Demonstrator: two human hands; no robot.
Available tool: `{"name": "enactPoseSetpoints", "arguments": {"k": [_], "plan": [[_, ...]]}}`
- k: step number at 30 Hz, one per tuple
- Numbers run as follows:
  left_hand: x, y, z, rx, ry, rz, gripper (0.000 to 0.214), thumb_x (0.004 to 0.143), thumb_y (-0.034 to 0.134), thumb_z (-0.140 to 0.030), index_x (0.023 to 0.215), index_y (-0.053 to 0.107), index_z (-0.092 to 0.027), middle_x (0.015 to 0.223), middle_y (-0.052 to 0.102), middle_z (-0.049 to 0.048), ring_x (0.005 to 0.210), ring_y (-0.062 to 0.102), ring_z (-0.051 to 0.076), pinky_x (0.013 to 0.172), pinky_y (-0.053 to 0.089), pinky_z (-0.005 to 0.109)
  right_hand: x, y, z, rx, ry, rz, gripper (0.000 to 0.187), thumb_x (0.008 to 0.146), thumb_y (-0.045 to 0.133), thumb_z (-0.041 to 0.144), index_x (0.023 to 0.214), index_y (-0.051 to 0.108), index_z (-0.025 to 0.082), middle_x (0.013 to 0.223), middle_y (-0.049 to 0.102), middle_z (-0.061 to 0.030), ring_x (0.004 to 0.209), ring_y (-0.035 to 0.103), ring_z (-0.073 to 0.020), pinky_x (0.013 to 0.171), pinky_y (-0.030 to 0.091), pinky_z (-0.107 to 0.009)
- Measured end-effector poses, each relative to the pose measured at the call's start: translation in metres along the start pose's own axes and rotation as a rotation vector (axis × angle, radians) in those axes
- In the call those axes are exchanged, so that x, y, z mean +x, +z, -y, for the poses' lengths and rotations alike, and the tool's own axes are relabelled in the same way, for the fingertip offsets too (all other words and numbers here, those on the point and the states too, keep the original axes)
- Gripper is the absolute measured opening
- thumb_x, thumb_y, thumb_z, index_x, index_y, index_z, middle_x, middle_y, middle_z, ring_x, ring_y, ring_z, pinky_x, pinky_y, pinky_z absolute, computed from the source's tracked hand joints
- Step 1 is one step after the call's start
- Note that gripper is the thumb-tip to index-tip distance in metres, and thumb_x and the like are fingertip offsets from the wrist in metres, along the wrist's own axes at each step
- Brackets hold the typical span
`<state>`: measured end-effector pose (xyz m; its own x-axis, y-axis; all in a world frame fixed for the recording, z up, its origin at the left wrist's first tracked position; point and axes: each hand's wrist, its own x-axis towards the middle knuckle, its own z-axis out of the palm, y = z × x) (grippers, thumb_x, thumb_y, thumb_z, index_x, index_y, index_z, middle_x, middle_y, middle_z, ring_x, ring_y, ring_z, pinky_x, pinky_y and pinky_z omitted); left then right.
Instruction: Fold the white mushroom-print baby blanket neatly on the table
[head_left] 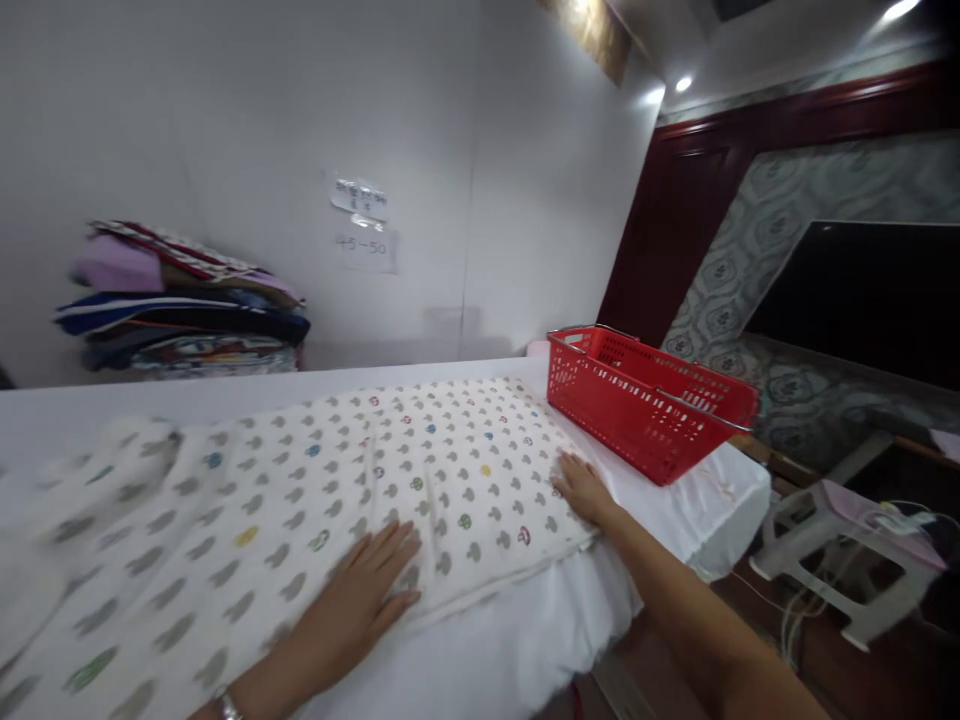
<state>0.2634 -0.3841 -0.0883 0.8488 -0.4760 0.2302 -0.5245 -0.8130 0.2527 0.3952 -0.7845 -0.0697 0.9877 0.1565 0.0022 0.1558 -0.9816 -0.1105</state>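
The cloth point(457, 465) lay long from lower left to middle right of the frame. The left hand point(367, 585) lay open on it; the right hand point(585, 488), open too, touched its right end.

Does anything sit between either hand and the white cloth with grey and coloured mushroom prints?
Nothing visible does. The left hand and right hand both appear to rest directly on the white mushroom-print cloth, the latter near its edge. The red perforated plastic basket stands beyond its right end, not between.
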Motion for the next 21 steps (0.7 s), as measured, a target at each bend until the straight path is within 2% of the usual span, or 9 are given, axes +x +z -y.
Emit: {"name": "enactPoseSetpoints", "arguments": {"k": [3,6,8,11,14,16,19,21], "plan": [[-0.017,-0.004,-0.017,-0.044,-0.028,0.071,0.05,0.088,0.037,-0.05,0.134,0.038,-0.031,0.144,0.031,0.0038,0.133,0.028,0.025,0.109,0.023,0.048,-0.015,0.014,-0.006,-0.047,0.051,0.026,0.057,0.091,0.026,0.046,0.139,0.031,0.014,0.147,0.023,-0.0074,0.136,0.016,-0.0198,0.108,0.012,-0.038],[-0.028,-0.01,-0.029,-0.071,-0.079,0.091,0.05,0.088,0.034,-0.052,0.133,0.038,-0.03,0.146,0.028,0.0031,0.135,0.022,0.024,0.11,0.02,0.049,-0.021,0.029,-0.01,-0.082,0.04,-0.038,0.058,0.09,0.025,0.046,0.139,0.032,0.015,0.146,0.025,-0.0082,0.136,0.016,-0.0209,0.108,0.016,-0.04],[-0.034,-0.015,-0.035,-0.083,-0.087,0.088,0.051,0.088,0.034,-0.052,0.134,0.036,-0.031,0.146,0.027,0.0027,0.136,0.018,0.025,0.111,0.017,0.05,-0.024,0.036,-0.011,-0.073,0.004,-0.066,0.058,0.09,0.021,0.048,0.14,0.031,0.018,0.146,0.027,-0.005,0.136,0.016,-0.0193,0.108,0.019,-0.041],[-0.045,-0.024,-0.041,-0.086,-0.102,0.093,0.052,0.088,0.035,-0.051,0.135,0.034,-0.029,0.146,0.029,0.0043,0.137,0.017,0.024,0.111,0.016,0.049,-0.026,0.042,-0.011,-0.087,0.018,-0.057,0.06,0.089,0.021,0.049,0.138,0.034,0.019,0.145,0.029,-0.0039,0.135,0.019,-0.0183,0.108,0.02,-0.04],[-0.058,-0.032,-0.042,-0.089,-0.147,0.098,0.05,0.087,0.039,-0.051,0.131,0.041,-0.028,0.146,0.028,0.0047,0.136,0.02,0.024,0.11,0.021,0.046,-0.03,0.043,0.001,-0.114,0.036,-0.065,0.058,0.087,0.022,0.047,0.136,0.038,0.02,0.144,0.03,-0.0052,0.135,0.019,-0.0216,0.107,0.02,-0.046],[-0.067,-0.035,-0.039,-0.094,-0.173,0.09,0.05,0.086,0.04,-0.051,0.131,0.04,-0.029,0.146,0.029,0.0042,0.135,0.022,0.025,0.11,0.022,0.046,-0.034,0.047,0.017,-0.109,-0.025,-0.098,0.057,0.086,0.022,0.047,0.136,0.039,0.024,0.144,0.031,-0.0045,0.135,0.018,-0.0236,0.105,0.021,-0.05],[-0.085,-0.041,-0.031,-0.094,-0.186,0.071,0.052,0.087,0.04,-0.051,0.134,0.037,-0.029,0.145,0.031,0.0038,0.135,0.023,0.024,0.11,0.02,0.046,-0.043,0.058,0.042,-0.071,-0.203,-0.117,0.057,0.084,0.023,0.049,0.135,0.039,0.03,0.144,0.03,-0.0007,0.135,0.017,-0.0225,0.105,0.022,-0.05],[-0.099,-0.046,-0.027,-0.089,-0.193,0.065,0.052,0.086,0.041,-0.051,0.133,0.037,-0.03,0.144,0.033,0.0034,0.134,0.025,0.024,0.11,0.021,0.044,-0.047,0.067,0.048,-0.06,-0.287,-0.118,0.054,0.081,0.026,0.049,0.128,0.048,0.035,0.141,0.036,0.0013,0.133,0.023,-0.0231,0.104,0.024,-0.052]]}}
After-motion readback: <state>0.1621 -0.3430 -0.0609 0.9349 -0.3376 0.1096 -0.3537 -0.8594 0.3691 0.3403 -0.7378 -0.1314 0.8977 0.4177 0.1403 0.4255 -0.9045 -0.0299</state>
